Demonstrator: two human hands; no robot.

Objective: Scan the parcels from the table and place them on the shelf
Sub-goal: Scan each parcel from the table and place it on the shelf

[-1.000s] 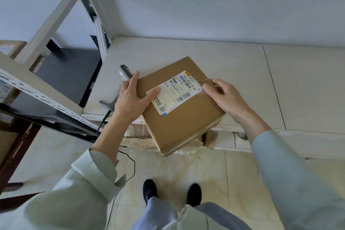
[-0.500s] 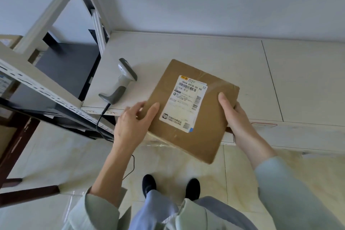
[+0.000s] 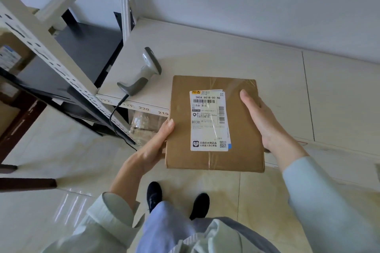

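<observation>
Parcel [image 3: 213, 123] up between both hands, label facing up, held over the table [image 3: 236, 59] edge. Left hand [image 3: 153, 150] grips its left side, thumb on top; right hand [image 3: 261, 117] clasps the right side, fingers hidden beneath. Scanner [image 3: 144, 72] lies on the table, just left.

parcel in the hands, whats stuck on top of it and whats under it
On top of the parcel is a white shipping label with barcodes, under clear tape. The left hand and right hand grip its sides. Its underside and the table edge directly below are hidden.
</observation>
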